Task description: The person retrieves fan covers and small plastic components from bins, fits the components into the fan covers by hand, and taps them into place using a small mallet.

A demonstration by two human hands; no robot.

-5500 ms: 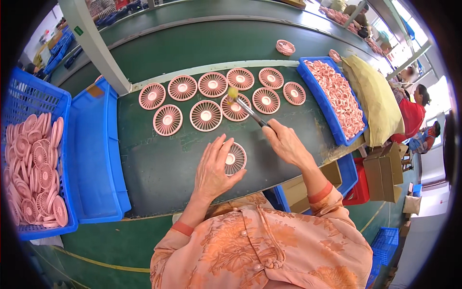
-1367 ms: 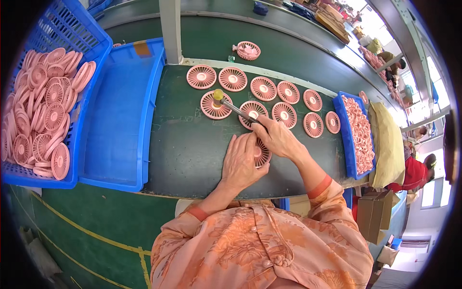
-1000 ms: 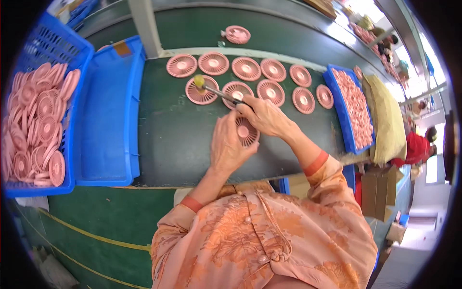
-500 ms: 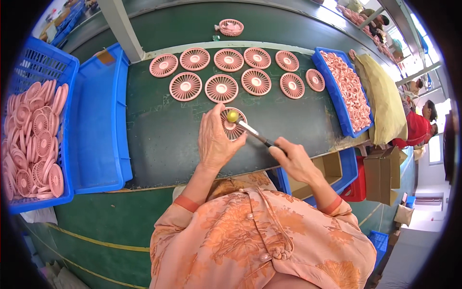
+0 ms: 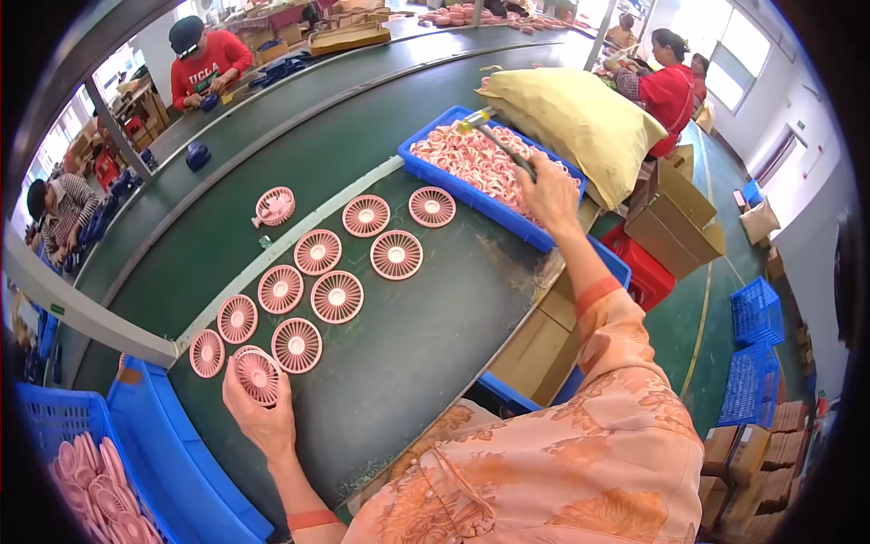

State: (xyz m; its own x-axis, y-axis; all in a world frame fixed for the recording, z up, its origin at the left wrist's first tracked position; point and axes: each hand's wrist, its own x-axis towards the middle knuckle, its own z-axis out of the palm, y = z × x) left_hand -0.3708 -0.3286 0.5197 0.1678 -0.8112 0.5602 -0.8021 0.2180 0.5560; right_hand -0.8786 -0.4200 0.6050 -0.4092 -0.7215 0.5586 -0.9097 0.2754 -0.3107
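My left hand (image 5: 267, 417) grips a round pink fan grille (image 5: 258, 374) by its rim, at the near left end of the laid-out grilles. Several more pink grilles (image 5: 337, 296) lie flat in two rows on the dark green table (image 5: 426, 335). In my right hand (image 5: 551, 192) is a small hammer (image 5: 507, 148) with a yellow-tipped head, held by its dark handle. The hammer's head is over a blue tray (image 5: 471, 195) filled with small pink plastic parts (image 5: 485, 154); whether it touches them I cannot tell.
A pink fan part (image 5: 274, 207) sits on the conveyor belt (image 5: 227, 172) beyond the table. At the left stand a blue bin (image 5: 181, 453) and a crate of grilles (image 5: 100, 490). A yellow sack (image 5: 580, 127) lies beside the tray. Cardboard boxes stand at right; co-workers sit farther off.
The view has swung to the right. My left hand has carried the grille from before me to the row's left end. My right hand has taken the hammer off it, across to the tray.
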